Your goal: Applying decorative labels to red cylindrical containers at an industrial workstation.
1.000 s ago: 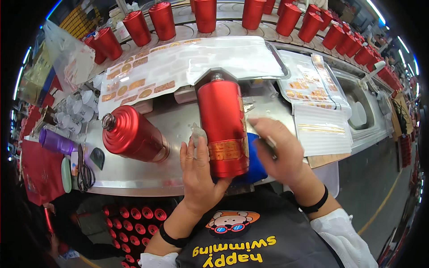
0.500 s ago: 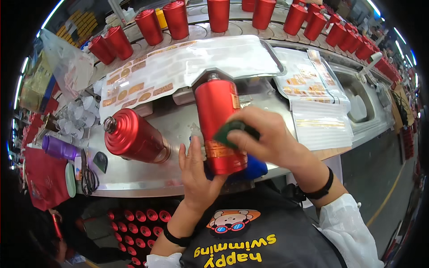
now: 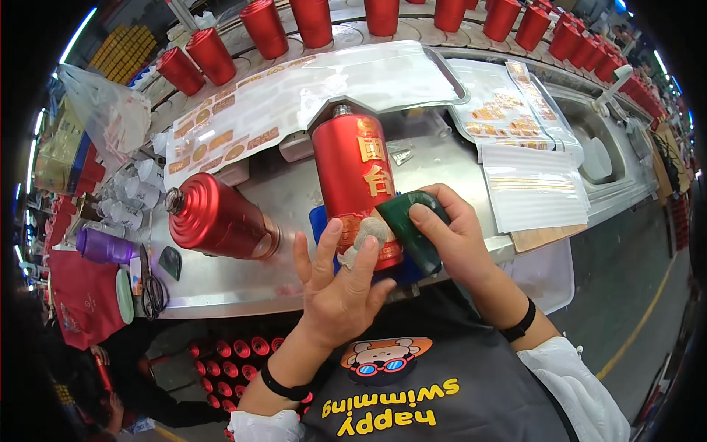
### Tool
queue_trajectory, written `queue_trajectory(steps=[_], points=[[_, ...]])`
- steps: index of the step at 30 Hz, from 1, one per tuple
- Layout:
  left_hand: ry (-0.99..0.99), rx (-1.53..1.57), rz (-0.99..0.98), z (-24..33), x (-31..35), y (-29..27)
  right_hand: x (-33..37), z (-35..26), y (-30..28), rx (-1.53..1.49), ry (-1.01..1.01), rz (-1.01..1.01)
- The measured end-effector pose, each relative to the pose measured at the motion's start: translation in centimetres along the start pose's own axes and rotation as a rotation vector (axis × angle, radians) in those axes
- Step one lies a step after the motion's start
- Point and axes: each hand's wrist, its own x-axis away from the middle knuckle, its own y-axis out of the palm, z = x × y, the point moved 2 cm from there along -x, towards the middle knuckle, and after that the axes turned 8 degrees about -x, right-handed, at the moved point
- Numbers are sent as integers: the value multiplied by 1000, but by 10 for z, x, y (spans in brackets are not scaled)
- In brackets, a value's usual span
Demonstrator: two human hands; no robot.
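Note:
A red bottle (image 3: 346, 158) with gold raised characters lies on its side in front of me, its neck pointing away, over a blue pad (image 3: 318, 221). My right hand (image 3: 460, 236) pinches a dark green, smooth-edged scraper (image 3: 416, 228) against the bottle's lower right side. At the bottle's lower front, my left hand (image 3: 339, 287) has its fingers spread and presses a pale grey wad (image 3: 370, 230) onto the gold band. Part of the wad is hidden behind the fingers. A second red bottle (image 3: 213, 217) lies tilted to the left, apart from both hands.
Sheets of gold stickers (image 3: 236, 144) hang over a tray beyond the bottle; more sticker sheets (image 3: 493, 110) lie right, near a sink (image 3: 596, 147). Red bottles (image 3: 265, 29) line a conveyor behind. Scissors (image 3: 152, 295) and a purple cup (image 3: 103, 247) are left.
The bottle has been rolled so its gold characters face up. My right hand moved right with the scraper off the front. My left hand moved right, bringing the wad onto the gold band.

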Motion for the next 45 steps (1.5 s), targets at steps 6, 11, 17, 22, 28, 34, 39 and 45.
queue_trajectory(steps=[6, 11, 17, 22, 28, 34, 39, 45], points=[[-43, 23, 71, -6, 17, 2, 7, -17, 0, 369, -374, 36], [-163, 93, 168, -7, 30, 2, 24, -29, 4, 821, -935, -573], [-223, 52, 39, -6, -2, 3, 19, -28, 0, 778, -966, -484], [-251, 159, 10, -19, 14, 15, 17, -27, -7, 699, -858, -467], [-484, 454, -55, -21, 34, 30, 15, -25, -9, 621, -843, -509], [-397, 265, -45, -24, 28, 22, 14, -30, -9, 652, -864, -392], [-480, 420, -62, -22, 30, 23, 20, -30, -5, 489, -730, -635], [-247, 67, -50, -13, 6, 8, 18, -10, -27, 266, -408, -82]])
